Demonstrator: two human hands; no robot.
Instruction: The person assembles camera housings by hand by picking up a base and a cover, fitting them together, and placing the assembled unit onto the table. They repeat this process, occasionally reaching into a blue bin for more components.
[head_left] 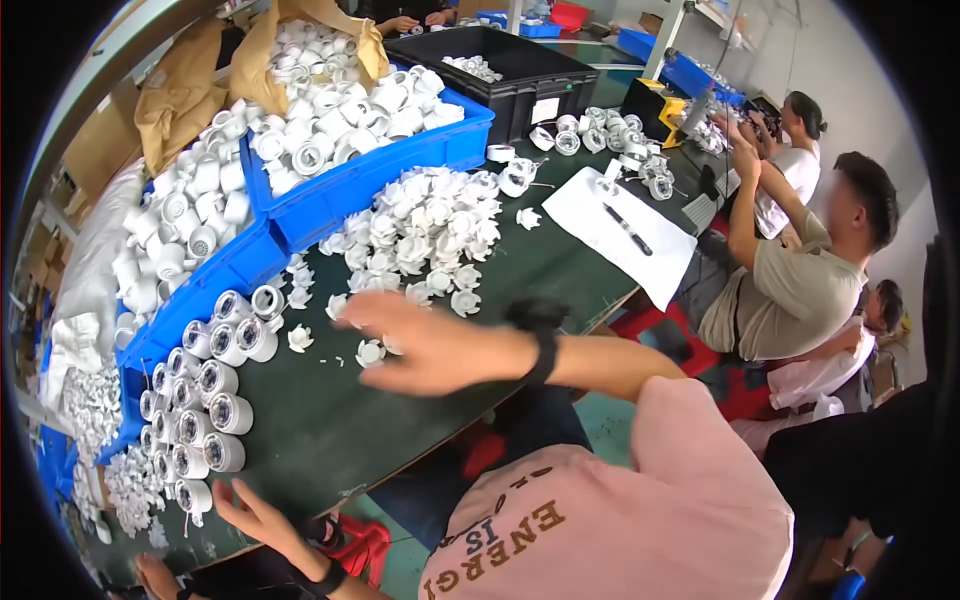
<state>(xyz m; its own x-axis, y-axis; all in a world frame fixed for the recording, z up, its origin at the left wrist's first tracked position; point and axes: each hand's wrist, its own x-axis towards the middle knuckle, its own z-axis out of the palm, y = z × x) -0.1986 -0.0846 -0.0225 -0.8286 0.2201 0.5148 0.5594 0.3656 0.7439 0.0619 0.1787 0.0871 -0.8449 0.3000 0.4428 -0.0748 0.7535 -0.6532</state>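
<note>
My right hand [430, 342], slightly blurred, hovers over the dark green table with thumb and fingers spread apart. Under its fingertips lie small white petal-shaped plastic parts [369, 353], partly hidden by the hand. Beyond it spreads a heap of the same white parts [425, 225]. My left hand [258, 520] is open at the table's near edge, fingers stretched out and holding nothing. Closest to it are rows of white cylindrical housings with clear lens-like fronts [222, 452], standing along the left side. A black band [543, 355] circles my right wrist.
Blue bins [370, 190] full of white housings line the back left. A black crate [545, 90], a white sheet [615, 240] with a pen [628, 228] and more lens units [600, 130] stand farther back. Other people sit at right; another person's hand [157, 578] shows lower left.
</note>
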